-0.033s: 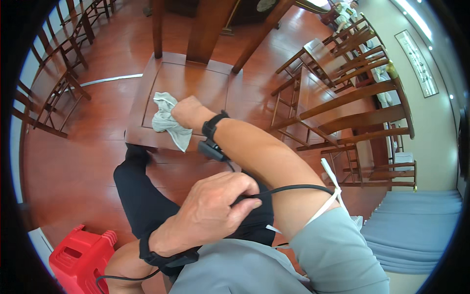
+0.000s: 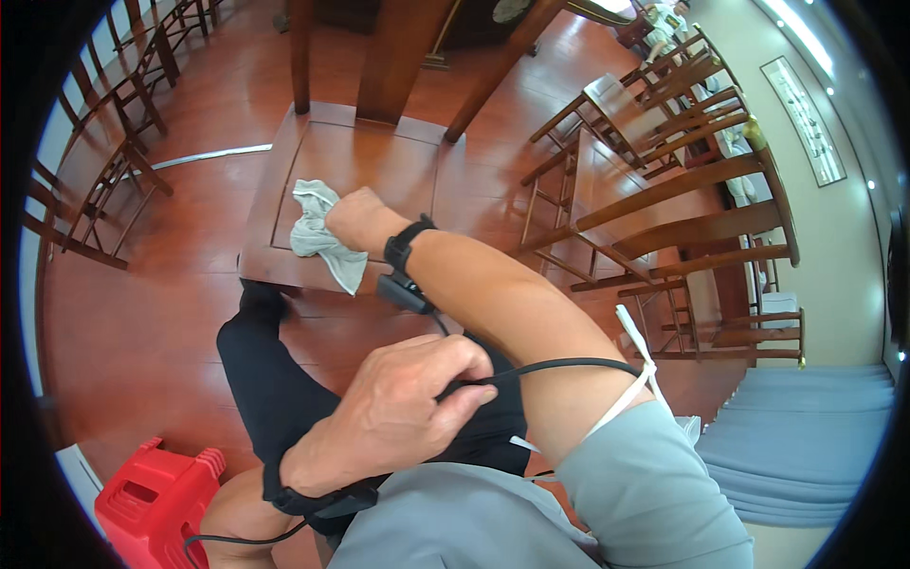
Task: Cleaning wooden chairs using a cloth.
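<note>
A pale grey cloth lies crumpled on the wooden chair seat, one corner draping toward the seat's near edge. My right hand is closed at the cloth's right side and presses it on the seat; its fingertips are hidden. Closer to my body, my left hand pinches a black cable between thumb and fingers. That cable runs right, across my right upper arm, to a white tie knotted there. Both wrists wear black straps, and a small dark device sits at the right one.
A red plastic stool stands at the lower left. Wooden chairs line the left side, and more wooden chairs and tables fill the right. A blue-grey curtain hangs at the lower right. A person is far back.
</note>
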Motion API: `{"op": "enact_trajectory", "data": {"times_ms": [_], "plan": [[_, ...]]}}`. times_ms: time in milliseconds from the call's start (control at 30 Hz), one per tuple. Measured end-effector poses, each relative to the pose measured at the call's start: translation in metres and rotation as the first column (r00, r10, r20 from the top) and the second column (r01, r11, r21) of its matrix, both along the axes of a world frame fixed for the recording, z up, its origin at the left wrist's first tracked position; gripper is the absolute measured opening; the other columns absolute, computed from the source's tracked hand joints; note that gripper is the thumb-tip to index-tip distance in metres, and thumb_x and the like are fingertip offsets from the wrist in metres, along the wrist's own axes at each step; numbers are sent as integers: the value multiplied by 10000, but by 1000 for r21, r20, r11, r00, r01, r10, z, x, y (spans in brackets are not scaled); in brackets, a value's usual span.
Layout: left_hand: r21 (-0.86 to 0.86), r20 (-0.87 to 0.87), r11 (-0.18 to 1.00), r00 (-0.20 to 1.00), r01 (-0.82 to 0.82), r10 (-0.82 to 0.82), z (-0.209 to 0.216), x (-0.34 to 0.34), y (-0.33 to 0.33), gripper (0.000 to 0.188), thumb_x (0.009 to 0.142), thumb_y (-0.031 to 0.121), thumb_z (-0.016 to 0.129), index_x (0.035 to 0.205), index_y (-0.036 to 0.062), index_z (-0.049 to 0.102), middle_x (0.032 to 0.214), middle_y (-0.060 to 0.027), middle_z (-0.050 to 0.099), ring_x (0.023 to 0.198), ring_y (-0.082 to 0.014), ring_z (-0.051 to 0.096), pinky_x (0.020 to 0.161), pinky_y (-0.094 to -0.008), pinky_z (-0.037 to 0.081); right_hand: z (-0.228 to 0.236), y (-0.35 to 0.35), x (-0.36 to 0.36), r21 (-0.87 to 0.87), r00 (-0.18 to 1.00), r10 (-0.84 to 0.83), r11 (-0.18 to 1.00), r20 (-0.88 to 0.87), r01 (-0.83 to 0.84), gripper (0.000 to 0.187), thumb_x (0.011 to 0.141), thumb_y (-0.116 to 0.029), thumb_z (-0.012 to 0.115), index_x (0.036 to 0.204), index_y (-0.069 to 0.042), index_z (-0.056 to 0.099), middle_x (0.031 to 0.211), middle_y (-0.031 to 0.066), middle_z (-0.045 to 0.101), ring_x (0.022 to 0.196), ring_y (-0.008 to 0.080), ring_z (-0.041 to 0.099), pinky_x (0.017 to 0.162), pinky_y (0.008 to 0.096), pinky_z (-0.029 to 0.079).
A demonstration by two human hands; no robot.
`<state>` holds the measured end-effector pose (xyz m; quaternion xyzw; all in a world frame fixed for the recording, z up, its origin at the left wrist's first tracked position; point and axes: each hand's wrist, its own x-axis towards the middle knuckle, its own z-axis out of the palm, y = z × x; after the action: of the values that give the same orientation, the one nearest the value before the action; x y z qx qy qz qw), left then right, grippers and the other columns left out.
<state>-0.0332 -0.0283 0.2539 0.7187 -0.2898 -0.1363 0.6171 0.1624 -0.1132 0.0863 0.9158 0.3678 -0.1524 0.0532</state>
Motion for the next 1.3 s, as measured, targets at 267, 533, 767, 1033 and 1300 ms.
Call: {"op": "enact_trajectory", "data": {"times_ms": [267, 533, 767, 1033, 1300], "plan": [[-70, 160, 997, 987, 32, -20, 14, 36, 24, 294, 841, 173, 796, 1069, 13, 701, 964, -121, 680, 869, -236, 666, 779, -327, 534, -14, 27, -14, -80, 999, 41, 996, 25, -39, 188, 871, -152, 639, 992, -130, 782, 1043, 84, 762, 1003, 288, 721, 810, 531, 531], [-56, 573, 921, 767, 386, -287, 73, 62, -38, 261, 799, 55, 718, 1056, 18, 708, 945, -106, 679, 869, -280, 642, 750, -352, 519, -19, 57, -32, -122, 971, 199, 975, 130, -183, 222, 892, -171, 623, 1038, -122, 784, 1063, 95, 759, 1025, 307, 709, 825, 565, 512], [56, 536, 843, 696, 535, -477, 64, 63, -42, 222, 742, 91, 700, 945, 6, 672, 909, -103, 641, 864, -285, 606, 745, -363, 508, -17, 61, -36, -162, 978, 198, 969, 62, -186, 231, 906, -203, 632, 1073, -135, 776, 1107, 84, 755, 1047, 298, 704, 827, 584, 502], [18, 555, 894, 739, 447, -381, 70, 53, -45, 192, 750, 1, 617, 666, -9, 445, 703, -152, 464, 743, -329, 516, 654, -408, 437, -18, 60, -44, -172, 988, 157, 973, 4, -154, 269, 926, -227, 641, 1157, -147, 753, 1193, 88, 730, 1106, 309, 686, 881, 589, 503], [-128, 556, 823, 727, 553, -402, 70, 44, -56, 93, 742, 47, 653, 816, 6, 615, 802, -83, 576, 777, -243, 562, 651, -350, 478, -32, 59, -43, -44, 985, 146, 989, 92, -142, 175, 858, -210, 660, 953, -138, 790, 967, 69, 766, 917, 276, 728, 721, 518, 532]]}}
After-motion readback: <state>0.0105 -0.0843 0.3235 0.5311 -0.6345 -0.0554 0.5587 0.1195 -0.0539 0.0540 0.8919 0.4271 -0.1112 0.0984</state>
